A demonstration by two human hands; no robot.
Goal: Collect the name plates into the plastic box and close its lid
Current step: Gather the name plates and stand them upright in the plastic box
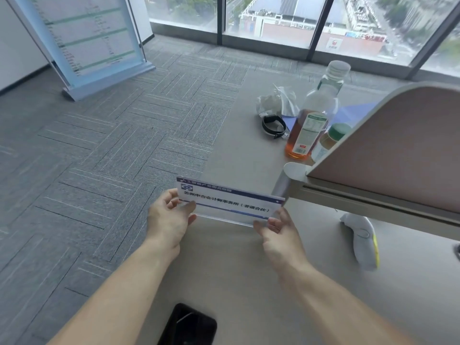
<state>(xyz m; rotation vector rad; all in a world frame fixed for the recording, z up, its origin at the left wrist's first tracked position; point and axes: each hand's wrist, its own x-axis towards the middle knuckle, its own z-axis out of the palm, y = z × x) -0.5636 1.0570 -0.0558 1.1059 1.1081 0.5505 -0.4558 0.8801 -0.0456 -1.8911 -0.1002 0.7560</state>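
I hold one name plate (229,202) with both hands just above the left edge of the desk. It is a clear acrylic holder with a white card, a dark blue top band and dark printed characters. My left hand (169,217) pinches its left end, thumb on the front face. At the lower right corner, my right hand (278,232) grips the plate between fingers and thumb. The plate tilts slightly, its right end lower. No plastic box or lid shows in the head view.
A beige desk (244,282) carries a black phone (189,324) near me, a tea bottle (313,113), a green-capped jar (331,140), a black wristband (273,125), crumpled tissue (276,100) and a white controller (363,240). A pink partition (398,150) rises on the right. A sign stand (94,46) is on the carpet.
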